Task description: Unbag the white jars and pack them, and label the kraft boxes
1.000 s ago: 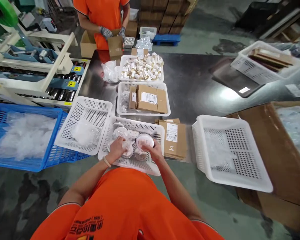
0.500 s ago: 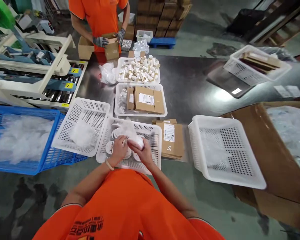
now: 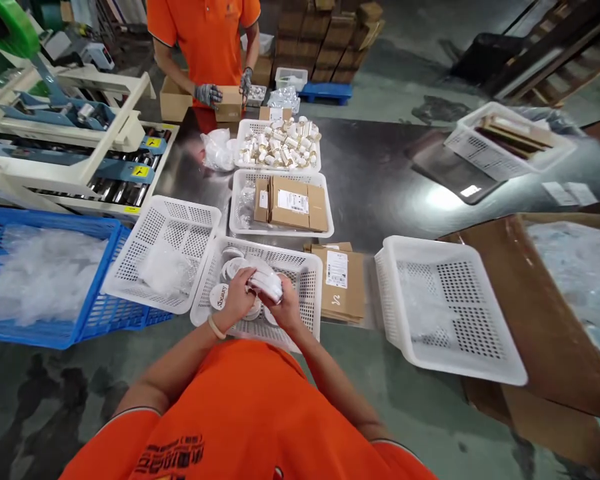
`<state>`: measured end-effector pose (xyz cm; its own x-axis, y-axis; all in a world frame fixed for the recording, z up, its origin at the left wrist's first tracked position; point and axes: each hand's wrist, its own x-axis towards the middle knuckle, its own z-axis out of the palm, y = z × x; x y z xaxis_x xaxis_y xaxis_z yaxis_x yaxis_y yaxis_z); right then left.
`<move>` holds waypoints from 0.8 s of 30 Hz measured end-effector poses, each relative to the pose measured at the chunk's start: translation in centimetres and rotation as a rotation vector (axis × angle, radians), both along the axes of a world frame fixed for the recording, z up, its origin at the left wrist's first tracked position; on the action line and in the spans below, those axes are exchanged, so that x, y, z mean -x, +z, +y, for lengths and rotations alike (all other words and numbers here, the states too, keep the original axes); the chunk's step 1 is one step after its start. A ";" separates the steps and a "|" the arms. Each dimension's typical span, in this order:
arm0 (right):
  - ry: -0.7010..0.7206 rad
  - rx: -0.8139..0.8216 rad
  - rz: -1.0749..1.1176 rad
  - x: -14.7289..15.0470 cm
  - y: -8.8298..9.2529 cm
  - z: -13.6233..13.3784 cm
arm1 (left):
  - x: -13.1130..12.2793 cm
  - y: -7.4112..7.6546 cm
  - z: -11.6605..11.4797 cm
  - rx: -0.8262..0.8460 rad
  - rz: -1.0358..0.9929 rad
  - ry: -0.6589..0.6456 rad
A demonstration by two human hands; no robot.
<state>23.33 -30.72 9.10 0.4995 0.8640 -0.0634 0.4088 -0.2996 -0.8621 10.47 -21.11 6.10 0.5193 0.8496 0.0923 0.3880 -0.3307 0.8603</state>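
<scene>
My left hand point(image 3: 238, 296) and my right hand point(image 3: 287, 307) are closed around a white round item point(image 3: 265, 281), one at each side. It shows pale layered edges and a shiny, film-like surface; I cannot tell whether it is one piece or a stack. Both hands hover over a white perforated basket point(image 3: 307, 298). Inside lie several flat round white pieces; one labelled disc point(image 3: 219, 296) has dark lettering beside my left wrist. My fingertips partly cover the item.
Flattened cartons point(image 3: 336, 283) lie right of my basket. Beyond it stand a basket of cartons point(image 3: 295, 203) and one of small white-capped bottles point(image 3: 280, 143). Plastic bags fill a blue crate point(image 3: 43, 277) at left. Across the table, a person's gloved hands hold a small box point(image 3: 229, 105).
The loose plastic that stood up above the white item is no longer raised, and the item has tilted between my hands. Across the table, the other person's box has turned slightly.
</scene>
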 end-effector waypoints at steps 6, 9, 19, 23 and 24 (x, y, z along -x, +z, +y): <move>0.192 0.557 -0.530 0.2 3.2 0.3 | -0.8 -0.6 -0.7 0.016 0.020 0.024; 0.234 0.694 -0.640 -0.2 3.8 0.7 | -1.3 -0.2 -1.2 -0.010 0.065 -0.019; 0.189 0.596 -0.552 -2.4 -0.2 2.2 | -3.8 -1.3 -0.8 0.186 0.080 -0.160; 0.106 0.241 -0.438 -4.3 -1.5 1.2 | -4.1 -0.9 -0.1 0.214 0.034 -0.109; 0.101 0.198 -0.445 -5.0 -2.0 0.9 | -4.1 -0.5 0.1 0.214 0.017 -0.096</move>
<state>28.36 -29.83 7.12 0.4294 0.9026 -0.0306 0.7599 -0.3794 -0.5279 14.54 -21.01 5.58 0.5989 0.7953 -0.0942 0.3789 -0.1778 0.9082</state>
